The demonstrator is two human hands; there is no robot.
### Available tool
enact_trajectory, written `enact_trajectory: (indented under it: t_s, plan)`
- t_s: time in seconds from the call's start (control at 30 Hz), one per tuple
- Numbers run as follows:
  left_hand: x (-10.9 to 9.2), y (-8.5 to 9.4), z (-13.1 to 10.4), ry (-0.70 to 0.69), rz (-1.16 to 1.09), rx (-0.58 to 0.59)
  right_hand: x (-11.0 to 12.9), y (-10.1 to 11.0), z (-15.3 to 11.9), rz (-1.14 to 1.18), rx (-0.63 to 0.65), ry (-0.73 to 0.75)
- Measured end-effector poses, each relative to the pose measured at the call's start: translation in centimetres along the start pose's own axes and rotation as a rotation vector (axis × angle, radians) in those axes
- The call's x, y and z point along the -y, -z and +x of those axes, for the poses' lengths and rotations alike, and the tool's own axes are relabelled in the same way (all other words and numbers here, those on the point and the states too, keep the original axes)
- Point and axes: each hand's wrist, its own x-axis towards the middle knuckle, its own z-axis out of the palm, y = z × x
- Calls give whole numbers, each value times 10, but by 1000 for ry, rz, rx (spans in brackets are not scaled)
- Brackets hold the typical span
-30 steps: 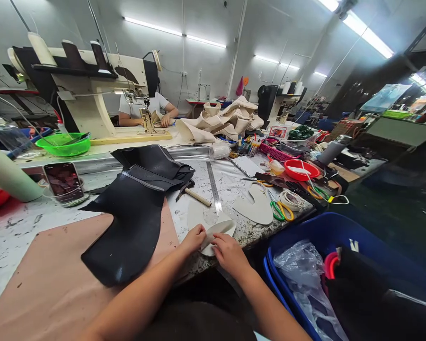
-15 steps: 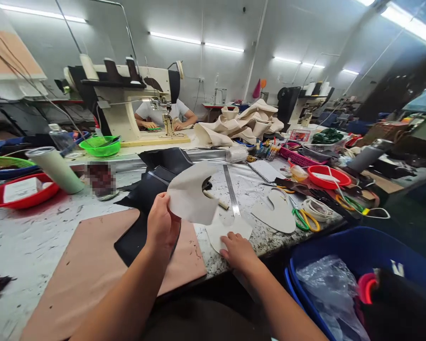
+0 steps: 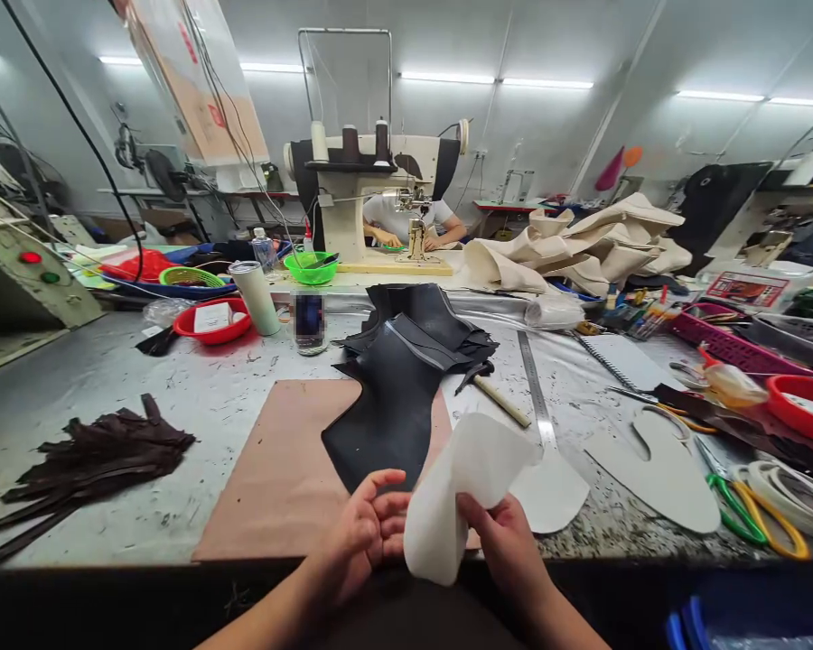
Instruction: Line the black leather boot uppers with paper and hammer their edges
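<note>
My right hand (image 3: 505,537) pinches a curved white sheet piece (image 3: 440,506) between thumb and fingers, and the piece bends upward over the table's front edge. Beside its left edge is my left hand (image 3: 362,537), palm turned up and fingers apart; whether the fingertips touch the sheet I cannot tell. Behind the hands, black cut leather-like pieces (image 3: 397,397) lie in a pile, partly over a pinkish-tan board (image 3: 271,478). Another white piece (image 3: 559,496) lies flat to the right, partly hidden, and a curved white piece (image 3: 657,465) rests farther right.
A hammer (image 3: 501,402) and a steel ruler (image 3: 534,379) lie beyond my hands. Scissors (image 3: 752,515) are at the right edge. Dark brown strips (image 3: 101,451) lie at left. A co-worker (image 3: 413,221) sits behind the sewing machine (image 3: 349,217) opposite.
My view has swung left. The white sheet has passed from my left hand to my right and come down closer to me. My right hand has left the flat white piece; my left fingers have opened.
</note>
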Motion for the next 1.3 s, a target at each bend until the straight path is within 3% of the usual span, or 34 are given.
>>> enact_trajectory:
  t_s: [0.07,0.2,0.3,0.4,0.47,0.63,0.7,0.8,0.9,1.0,1.07,1.17,1.3]
  plan:
    - [4,15,-9,55,56,1,0,-3,-11,-75,65,-18]
    - [11,33,-17,72,65,-129,-2,-16,-27,-100,130,-42]
    - [9,37,-19,51,43,-55,-4,-20,-26,-69,178,-80]
    - [-3,36,-19,10,68,13,-2,-20,-19,42,125,-167]
    - [-14,34,-20,-60,115,-53,0,-22,-13,124,50,-207]
    - [-27,36,-20,-281,424,-401,6,-30,-4,159,23,-151]
    - [-25,41,-19,-313,520,-452,8,-34,-2,84,43,-80]
    - [-28,46,-11,-338,558,-435,16,-36,7,-104,123,32]
    - [-40,42,6,-398,490,-443,28,-35,31,-215,182,102]
    - [-46,31,27,-407,235,-422,30,-37,61,-91,151,60]
    - [-40,27,37,-308,49,-392,22,-38,75,1,151,-74]
    - [-20,31,42,-195,-69,-436,1,-36,81,-20,232,-296]
    - [-2,47,36,-220,36,-471,-15,-26,79,-161,330,-245]
